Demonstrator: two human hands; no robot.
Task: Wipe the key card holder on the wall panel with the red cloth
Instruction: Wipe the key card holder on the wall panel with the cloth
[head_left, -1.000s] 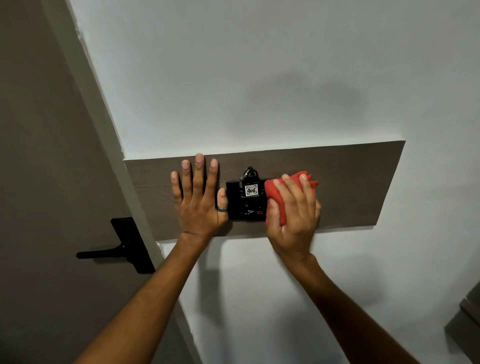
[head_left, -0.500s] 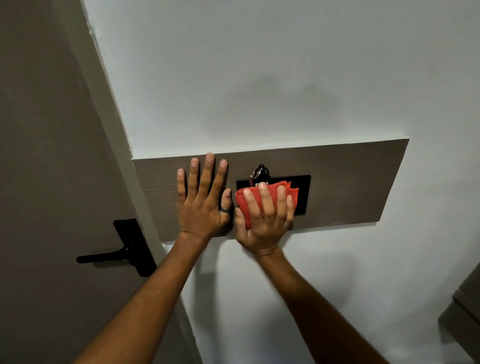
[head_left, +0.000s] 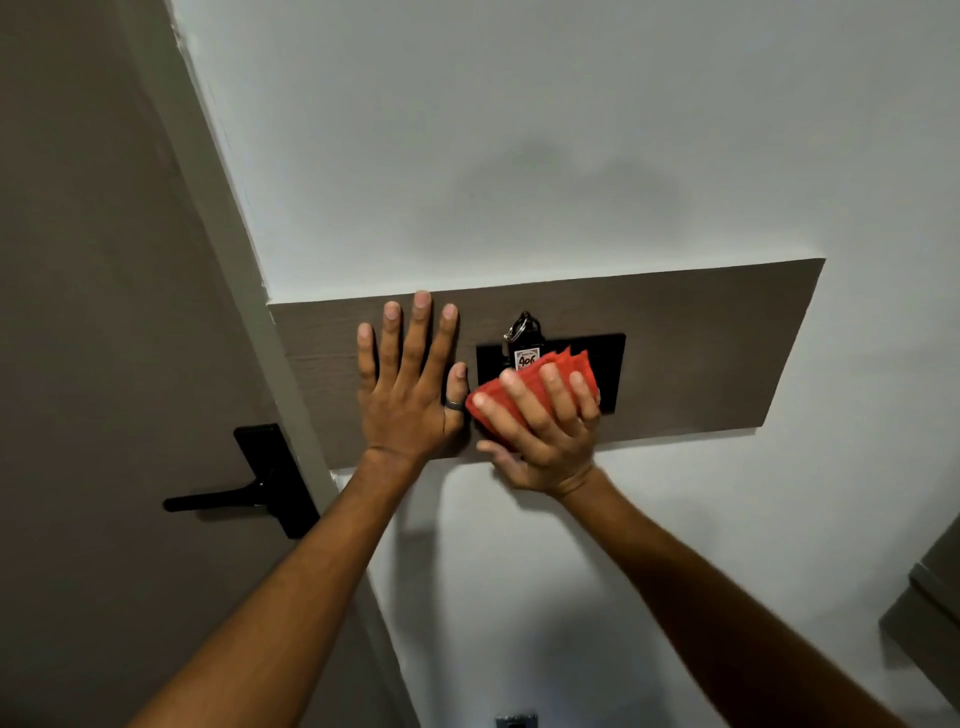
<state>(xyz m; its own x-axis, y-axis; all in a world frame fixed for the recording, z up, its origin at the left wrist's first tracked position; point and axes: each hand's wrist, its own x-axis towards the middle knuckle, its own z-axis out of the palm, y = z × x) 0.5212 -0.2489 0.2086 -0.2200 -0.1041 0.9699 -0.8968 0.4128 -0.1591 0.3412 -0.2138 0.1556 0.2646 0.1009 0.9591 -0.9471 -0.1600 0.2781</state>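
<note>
Furthest from the grip, on the door at the far left, a black lever handle (head_left: 244, 491) plays no part. Nearer, the left hand (head_left: 410, 384) lies flat and spread on the brown wall panel (head_left: 717, 353), holding nothing, a dark ring on its thumb, which sits just beside the cloth. The right hand (head_left: 545, 431) forms the working grip: fingers curled over a folded red cloth (head_left: 563, 366), thumb under it, pressing it against the lower left part of the black key card holder (head_left: 608, 364). The holder is fixed to the panel, directly under and just above the grip. Just above the grip, a key tag (head_left: 525, 359) marked with a room number stands in the holder's slot, with a metal key ring (head_left: 517, 328) at its top. The main risk, as I judge it, is the cloth's upper edge catching the tag or ring on an upward stroke and lifting it out of the slot, which may drop it to the floor. A loose fold could also snag there. Pressing hard on the plate's right part, beyond the grip, might work any switches there, though none shows clearly.
</note>
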